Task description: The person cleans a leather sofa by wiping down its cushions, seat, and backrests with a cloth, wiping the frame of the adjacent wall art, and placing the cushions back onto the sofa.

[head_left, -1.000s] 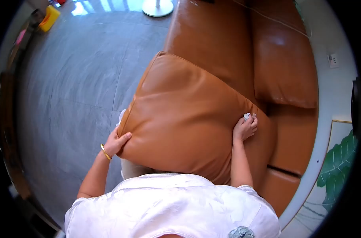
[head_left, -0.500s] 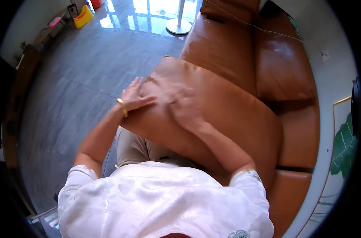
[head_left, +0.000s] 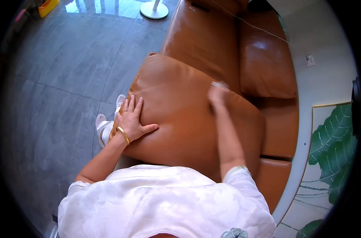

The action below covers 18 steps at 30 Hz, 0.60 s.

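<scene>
Brown leather cushion (head_left: 180, 119) lies in front of the person's body, seemingly over the legs, with its far right side against or over the brown sofa (head_left: 204, 43). On its left side, the left hand (head_left: 132, 122) rests flat, fingers spread and thumb stretched out, gripping nothing. Near the far right edge, the right hand (head_left: 219, 96) looks curled around a small white wad (head_left: 219, 84); blur hides the exact finger positions, and I cannot tell whether the wad touches the leather. I judge that a steady left palm would keep the cushion from sliding, while the right hand should press evenly and follow the surface up to the seam. Compared with half a second ago, the right hand has gone from beside the left hand to the far right edge, and the left hand sits lower. Feet (head_left: 120, 102) now show beyond the left edge.
</scene>
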Tool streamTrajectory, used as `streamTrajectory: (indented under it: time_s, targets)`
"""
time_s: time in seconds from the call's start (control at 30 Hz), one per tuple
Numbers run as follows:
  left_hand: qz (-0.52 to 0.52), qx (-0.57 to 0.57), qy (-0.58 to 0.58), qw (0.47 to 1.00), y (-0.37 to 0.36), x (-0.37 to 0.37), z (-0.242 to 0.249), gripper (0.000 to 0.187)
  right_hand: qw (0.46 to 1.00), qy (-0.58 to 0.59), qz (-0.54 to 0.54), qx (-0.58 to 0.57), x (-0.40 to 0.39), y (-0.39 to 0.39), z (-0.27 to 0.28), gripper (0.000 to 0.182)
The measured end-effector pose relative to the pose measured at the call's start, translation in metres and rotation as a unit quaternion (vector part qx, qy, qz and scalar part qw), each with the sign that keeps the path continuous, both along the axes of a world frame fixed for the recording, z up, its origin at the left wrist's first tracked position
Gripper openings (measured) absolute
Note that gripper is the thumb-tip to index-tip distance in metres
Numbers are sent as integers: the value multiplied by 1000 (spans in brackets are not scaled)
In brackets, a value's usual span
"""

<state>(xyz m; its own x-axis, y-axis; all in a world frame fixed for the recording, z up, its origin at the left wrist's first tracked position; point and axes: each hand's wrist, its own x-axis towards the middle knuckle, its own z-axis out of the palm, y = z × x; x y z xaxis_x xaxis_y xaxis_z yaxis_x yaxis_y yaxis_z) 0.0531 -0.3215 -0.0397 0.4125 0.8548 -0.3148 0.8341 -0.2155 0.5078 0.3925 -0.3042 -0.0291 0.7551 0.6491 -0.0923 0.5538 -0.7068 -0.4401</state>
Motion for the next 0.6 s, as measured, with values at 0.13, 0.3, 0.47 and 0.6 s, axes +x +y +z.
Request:
streamTrajectory:
  time_s: [0.13, 0.3, 0.47, 0.6]
  targets:
    - [-9, -49, 2, 999, 4, -6, 23, 110, 801, -200, 556, -99, -214, 54, -69, 26]
    - [2, 54, -53, 997, -9, -14, -14, 110, 836, -122, 524, 112, -117, 19, -19, 29]
    - [3, 55, -46, 997, -6, -11, -17, 111, 937, -258, 53, -231, 115, -28, -30, 35]
    - [10, 55, -41, 998, -8, -11, -7, 111, 986, -24, -25, -163, 46, 63, -45, 49]
